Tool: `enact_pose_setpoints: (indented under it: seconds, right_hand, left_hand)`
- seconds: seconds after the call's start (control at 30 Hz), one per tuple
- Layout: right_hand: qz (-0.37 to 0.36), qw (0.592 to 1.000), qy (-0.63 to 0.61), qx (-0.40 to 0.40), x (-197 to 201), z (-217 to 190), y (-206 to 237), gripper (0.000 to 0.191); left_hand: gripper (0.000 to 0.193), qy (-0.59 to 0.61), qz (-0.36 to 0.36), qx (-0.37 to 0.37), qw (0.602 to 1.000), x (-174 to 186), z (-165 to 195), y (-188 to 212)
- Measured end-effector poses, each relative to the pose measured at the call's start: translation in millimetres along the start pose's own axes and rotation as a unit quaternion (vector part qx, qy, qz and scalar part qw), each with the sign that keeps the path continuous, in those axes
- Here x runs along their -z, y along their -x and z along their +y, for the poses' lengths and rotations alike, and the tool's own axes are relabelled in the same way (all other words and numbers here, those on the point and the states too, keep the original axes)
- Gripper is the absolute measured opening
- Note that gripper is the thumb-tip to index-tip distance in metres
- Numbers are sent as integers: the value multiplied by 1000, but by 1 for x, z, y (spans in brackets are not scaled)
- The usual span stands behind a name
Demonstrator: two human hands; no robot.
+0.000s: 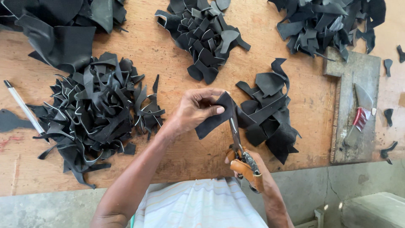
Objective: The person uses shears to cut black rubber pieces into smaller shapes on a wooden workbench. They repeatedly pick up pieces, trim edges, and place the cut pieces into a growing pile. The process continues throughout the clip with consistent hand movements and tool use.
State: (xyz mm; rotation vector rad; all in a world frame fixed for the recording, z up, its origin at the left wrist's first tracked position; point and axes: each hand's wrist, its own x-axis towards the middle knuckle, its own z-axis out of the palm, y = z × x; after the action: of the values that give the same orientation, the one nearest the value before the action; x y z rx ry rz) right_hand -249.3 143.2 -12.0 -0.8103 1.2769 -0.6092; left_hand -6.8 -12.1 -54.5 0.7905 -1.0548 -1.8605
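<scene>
The left hand [192, 110] pinches a black leather piece [215, 116] above the wooden table [168, 63]. The right hand [249, 166], closed on the scissors [238, 145], cuts into it. Black offcut heaps [95, 114] lie left, right and far.

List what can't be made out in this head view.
- Right hand: mostly hidden behind the scissors and their handles, so its grip is unclear.
- Black piece in the left hand: the cut line is covered by the blades.
- Top piles: cut off by the frame edge.
- Knife on the block: its handle wrapping is too small to make out.
</scene>
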Motion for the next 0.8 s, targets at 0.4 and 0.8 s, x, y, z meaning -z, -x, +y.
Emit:
enact_pose_setpoints:
  seconds: [0.4, 0.8]
  right_hand:
    - [15, 995, 32, 97, -20, 3, -11, 41]
    - [93, 984, 143, 59, -28, -14, -22, 38]
  left_hand:
    - [39, 141, -137, 151, 969, 4, 23, 4]
    - [22, 72, -77, 131, 986, -4, 31, -7]
